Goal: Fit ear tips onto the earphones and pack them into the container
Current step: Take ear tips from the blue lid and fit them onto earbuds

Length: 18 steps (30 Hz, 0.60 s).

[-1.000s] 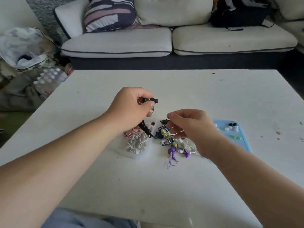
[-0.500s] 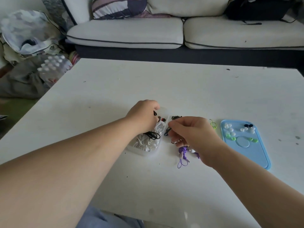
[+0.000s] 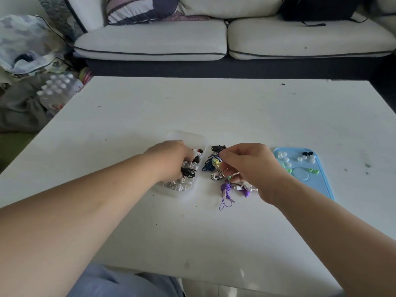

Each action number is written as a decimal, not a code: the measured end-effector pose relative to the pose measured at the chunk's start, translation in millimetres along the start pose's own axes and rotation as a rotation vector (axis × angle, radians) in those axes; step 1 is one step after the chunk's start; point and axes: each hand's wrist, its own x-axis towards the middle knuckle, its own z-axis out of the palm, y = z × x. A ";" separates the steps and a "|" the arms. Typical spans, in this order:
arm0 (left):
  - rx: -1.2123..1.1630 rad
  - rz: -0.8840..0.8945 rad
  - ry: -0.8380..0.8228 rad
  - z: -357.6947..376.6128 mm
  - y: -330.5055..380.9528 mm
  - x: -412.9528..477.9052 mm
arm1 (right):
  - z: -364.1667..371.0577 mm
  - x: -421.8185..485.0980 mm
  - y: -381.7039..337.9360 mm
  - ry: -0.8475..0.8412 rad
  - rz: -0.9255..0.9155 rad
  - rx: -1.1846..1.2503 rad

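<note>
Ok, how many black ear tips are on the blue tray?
2. One black ear tip sits beside the other near the blue tray's far edge, toward its right corner. The right hand covers the tray's left edge, so more may be hidden.

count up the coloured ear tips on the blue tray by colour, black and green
black ear tips: 2
green ear tips: 4
total: 6
The clear ear tips also lying on the blue tray are too blurred to count.
</note>
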 end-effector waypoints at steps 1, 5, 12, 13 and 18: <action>0.004 -0.001 0.014 -0.1 1.2 0.2 | -2.1 0.0 0.6 0.008 0.001 0.001; 0.102 -0.003 0.036 -13.1 14.9 -0.8 | -16.1 -0.3 4.7 0.037 -0.008 -0.075; -0.207 0.222 0.185 -24.1 87.1 -4.3 | -56.6 -4.1 12.4 0.080 0.000 -0.210; -0.193 0.247 0.112 -18.0 95.0 -2.0 | -61.3 -4.3 13.4 0.086 0.011 -0.211; -0.054 0.279 -0.047 3.4 107.6 25.1 | -82.2 -4.9 17.7 0.084 0.068 -0.187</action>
